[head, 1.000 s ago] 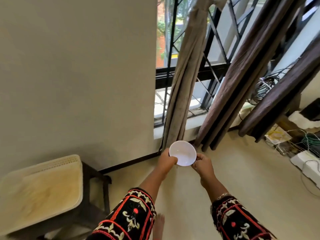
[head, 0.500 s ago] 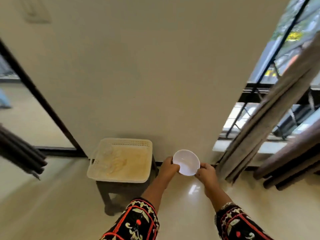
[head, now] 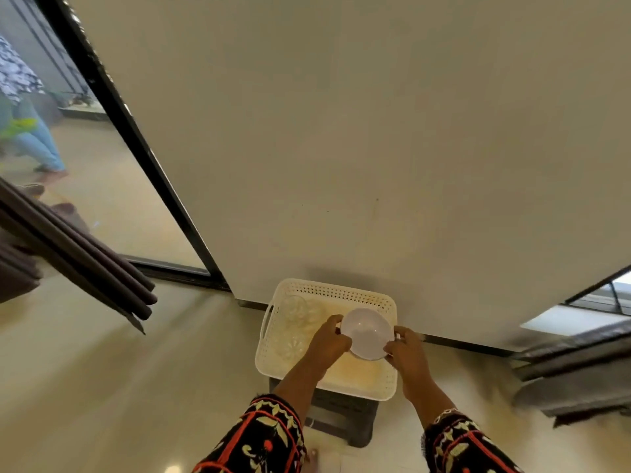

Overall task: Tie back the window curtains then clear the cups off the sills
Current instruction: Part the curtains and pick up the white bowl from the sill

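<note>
The fingers [head: 334, 321] of the left hand [head: 328, 340] curl round the left rim of the one white cup [head: 367, 332], and those of the right hand [head: 408, 353] pinch its right rim, so both hands are clamped on it. The fingertips on the cup's underside are hidden. Both arms reach forward side by side, their patterned sleeves [head: 266, 438] cut off by the bottom edge. The cup is held mouth up over the right half of a cream perforated basket [head: 338, 292]; whether its base touches the basket floor cannot be told. In the basket's left half lie two clear glass things [head: 293, 307], faint and hard to make out. The basket sits on a small dark table [head: 345, 419], mostly hidden beneath it, close against the wall [head: 375, 131]. One bunched dark curtain [head: 88, 271] juts in at the left, cut off by the frame. A blurred curtain [head: 566, 370] lies at the right, just below a pale sill [head: 570, 322].
</note>
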### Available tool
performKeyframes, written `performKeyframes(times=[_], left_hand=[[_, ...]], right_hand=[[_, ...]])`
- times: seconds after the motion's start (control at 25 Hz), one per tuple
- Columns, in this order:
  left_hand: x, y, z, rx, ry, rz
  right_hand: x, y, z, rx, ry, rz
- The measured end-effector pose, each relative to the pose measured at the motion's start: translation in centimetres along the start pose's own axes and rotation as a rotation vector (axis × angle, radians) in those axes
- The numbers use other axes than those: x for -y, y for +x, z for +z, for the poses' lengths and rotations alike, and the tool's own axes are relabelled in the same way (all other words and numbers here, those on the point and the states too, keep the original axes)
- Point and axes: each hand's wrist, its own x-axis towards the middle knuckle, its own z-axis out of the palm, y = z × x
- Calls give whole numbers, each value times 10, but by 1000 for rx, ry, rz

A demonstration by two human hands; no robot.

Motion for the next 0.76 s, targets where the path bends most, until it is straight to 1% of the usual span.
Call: performKeyframes(times=[0.2,0.48,0.6,0.76], left_hand=[[17,45,-18,-39,23,-79],[49,90,-24,-57,8,-260],[54,110,-31,-59,98,-293],[56,131,-36,-3,288,-292]], right_hand=[[-10,33,36,46,-21,84],[-39,88,75,119,-97,185],[-50,105,87,146,-80,240],[-61,118,93,162,-70,287]])
